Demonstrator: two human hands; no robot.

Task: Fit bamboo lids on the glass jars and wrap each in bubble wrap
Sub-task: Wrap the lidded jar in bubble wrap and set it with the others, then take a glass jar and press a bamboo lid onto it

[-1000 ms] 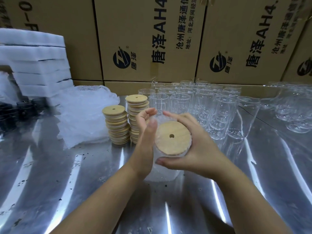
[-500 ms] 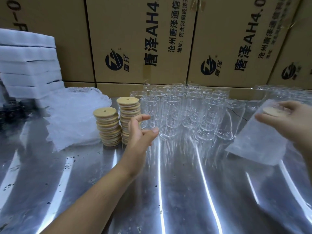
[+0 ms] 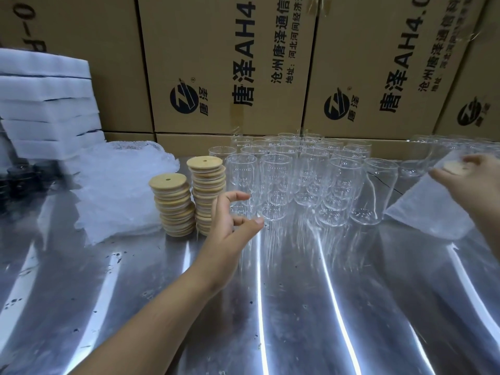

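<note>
Several open glass jars [image 3: 273, 185] stand in rows at the middle back of the steel table [image 3: 311, 307]. Two stacks of round bamboo lids [image 3: 173, 204] stand to their left, beside a heap of bubble wrap sheets [image 3: 119, 185]. My left hand [image 3: 230, 220] hovers empty just in front of the nearest jars, fingers curled apart. At the far right my right hand [image 3: 470, 180] grips a wrapped jar [image 3: 430, 212] near its bamboo lid, the bubble wrap hanging down toward the table.
Printed cardboard boxes [image 3: 230, 63] form a wall along the back. White foam sheets [image 3: 46, 104] are piled at the back left over some dark items [image 3: 19, 180]. More glass jars [image 3: 438, 150] stand at the far right back.
My right hand has carried the wrapped, lidded jar from the centre out to the far right. My left hand let go of it and stayed near the lid stacks and jars.
</note>
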